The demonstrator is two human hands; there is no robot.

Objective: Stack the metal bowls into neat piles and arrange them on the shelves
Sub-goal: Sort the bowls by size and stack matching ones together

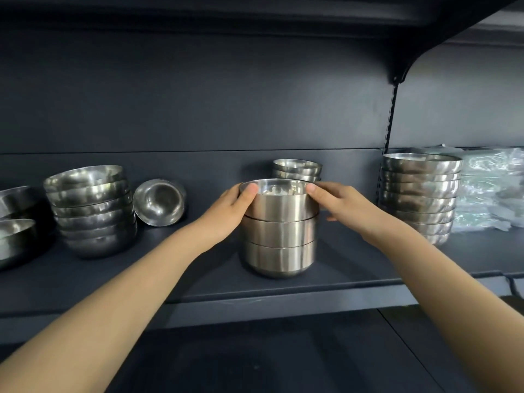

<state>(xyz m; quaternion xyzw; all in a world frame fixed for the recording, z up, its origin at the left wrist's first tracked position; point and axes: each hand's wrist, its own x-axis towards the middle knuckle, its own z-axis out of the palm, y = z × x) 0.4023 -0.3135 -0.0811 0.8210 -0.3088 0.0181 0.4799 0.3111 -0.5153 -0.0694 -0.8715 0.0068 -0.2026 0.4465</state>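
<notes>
A pile of three brushed metal bowls [279,239] stands near the front of the dark shelf [198,282]. My left hand [226,215] grips the top bowl [279,202] from the left, thumb on its rim. My right hand [341,204] holds the same bowl from the right, thumb at the rim. Behind this pile sits a short stack of bowls [297,169]. A tall stack of shiny bowls [92,209] stands at the left, and another tall stack [419,194] at the right.
One bowl [159,201] lies tipped on its side beside the left stack. More bowls [15,222] show at the far left edge. Clear plastic wrapping [490,188] is heaped at the far right. A shelf bracket [392,109] runs up the back panel. A lower shelf [255,361] sits beneath.
</notes>
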